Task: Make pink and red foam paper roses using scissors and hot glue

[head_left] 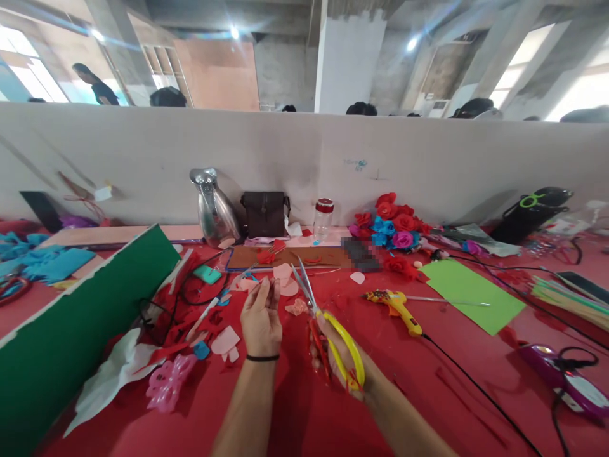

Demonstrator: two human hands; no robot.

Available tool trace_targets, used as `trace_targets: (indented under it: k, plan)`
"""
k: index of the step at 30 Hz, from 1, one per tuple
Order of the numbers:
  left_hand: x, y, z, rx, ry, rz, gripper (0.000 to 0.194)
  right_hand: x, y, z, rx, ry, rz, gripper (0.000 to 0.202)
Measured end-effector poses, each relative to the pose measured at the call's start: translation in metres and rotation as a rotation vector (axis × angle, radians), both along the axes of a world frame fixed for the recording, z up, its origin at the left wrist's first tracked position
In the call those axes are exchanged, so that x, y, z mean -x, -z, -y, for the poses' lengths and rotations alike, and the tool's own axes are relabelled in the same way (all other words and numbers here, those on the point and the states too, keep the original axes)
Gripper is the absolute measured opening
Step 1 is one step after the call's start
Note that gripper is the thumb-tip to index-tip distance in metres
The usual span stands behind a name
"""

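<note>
My right hand [335, 355] is closed round the yellow handles of a pair of scissors [349, 349], whose blades stand apart and point up and away. A red piece [318, 346] shows beside the handles at the same hand. My left hand [262, 314], with a black band at the wrist, is raised left of the blades. Its fingertips are pinched together; whatever they hold is too small to make out. Pink paper petals [285, 279] and a crumpled pink piece [297, 307] lie on the red table [380, 419] just beyond and between the hands.
A yellow glue gun [397, 308] with a black cord lies at right, near a green sheet [476, 295]. Paper flowers [397, 222], a glass jar [323, 219], a dark bag [265, 214] and a steel jug [214, 209] stand behind. A green board [85, 324] rises at left.
</note>
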State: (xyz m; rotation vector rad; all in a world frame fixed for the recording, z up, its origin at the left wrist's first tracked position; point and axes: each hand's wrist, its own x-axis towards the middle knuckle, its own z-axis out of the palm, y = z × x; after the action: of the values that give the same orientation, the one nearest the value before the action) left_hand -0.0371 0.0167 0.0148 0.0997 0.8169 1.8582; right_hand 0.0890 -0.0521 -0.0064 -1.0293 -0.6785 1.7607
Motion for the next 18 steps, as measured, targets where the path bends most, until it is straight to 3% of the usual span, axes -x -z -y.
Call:
trace_targets:
  k: [6, 12, 18]
  plan:
    - [0.001, 0.002, 0.001, -0.03, 0.011, -0.066, 0.006, 0.014, 0.0, -0.03, -0.082, -0.005, 0.083, 0.047]
    - [0.001, 0.003, 0.0, -0.02, -0.014, -0.053, 0.007, 0.021, -0.003, -0.032, -0.119, 0.017, 0.151, 0.053]
    - [0.001, 0.002, 0.001, -0.018, -0.007, -0.071, 0.006, 0.025, -0.002, -0.034, -0.24, 0.006, 0.436, 0.058]
